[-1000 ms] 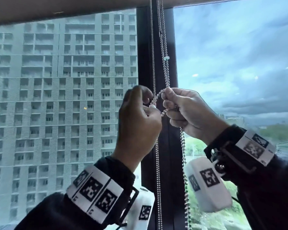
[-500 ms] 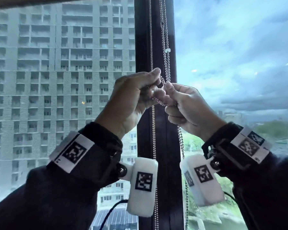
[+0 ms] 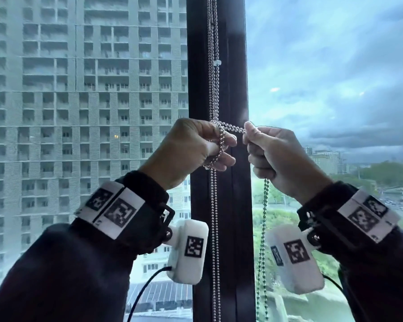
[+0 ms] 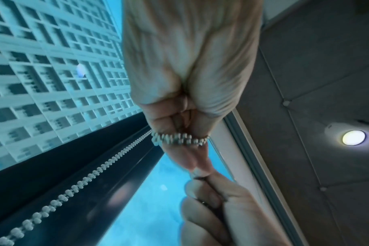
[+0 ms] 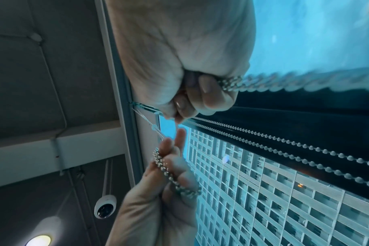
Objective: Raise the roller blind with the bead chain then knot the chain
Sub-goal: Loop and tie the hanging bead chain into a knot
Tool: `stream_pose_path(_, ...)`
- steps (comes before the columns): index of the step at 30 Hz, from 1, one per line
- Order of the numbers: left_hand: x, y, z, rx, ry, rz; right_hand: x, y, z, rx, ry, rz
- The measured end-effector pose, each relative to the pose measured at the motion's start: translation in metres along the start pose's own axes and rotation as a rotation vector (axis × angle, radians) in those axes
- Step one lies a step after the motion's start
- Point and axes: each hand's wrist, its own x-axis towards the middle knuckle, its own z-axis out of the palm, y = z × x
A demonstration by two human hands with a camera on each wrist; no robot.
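The bead chain [image 3: 213,89] is hanging down in front of the dark window post [image 3: 233,66], between the two panes. At hand height a doubled stretch of it is being led sideways from the hanging strands to the right hand [image 3: 282,159], where it is being pinched at the fingertips, the other fingers being curled into a fist. Below that fist a doubled length of chain is hanging free, just right of the post. The left hand [image 3: 191,149] is being held just left of the right one, the two nearly touching; a loop of chain is being carried around its curled fingers [image 4: 185,159], as is seen from the left wrist. More chain is hanging straight down below the left hand, against the post. A small clear connector [image 3: 216,63] is sitting on the chain, well above both hands. Through the left pane a tall apartment block [image 3: 79,101] is being seen; through the right pane, cloudy sky.
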Motion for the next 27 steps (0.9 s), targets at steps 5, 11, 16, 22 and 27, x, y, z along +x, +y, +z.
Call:
stream_pose_path(5,0.006,-0.011,0.004,-0.077,0.091,-0.018,-0.01,0.009,-0.007,-0.145,0.014,-0.123)
stream_pose_path(11,0.01,-0.002,0.019,-0.187,0.043,-0.1,-0.016,0.021,0.013,-0.519,-0.038,-0.481)
stream_pose_path(16,0.013,-0.006,0.026,-0.291,0.124,-0.158,-0.01,0.03,0.022,-0.541,0.093,-0.532)
stream_pose_path(22,0.01,-0.012,0.032,-0.407,0.222,-0.178,-0.01,0.037,0.026,-0.505,0.22,-0.448)
stream_pose_path(27,0.006,-0.01,0.026,-0.608,0.143,-0.21,-0.009,0.032,0.022,-0.512,0.232,-0.341)
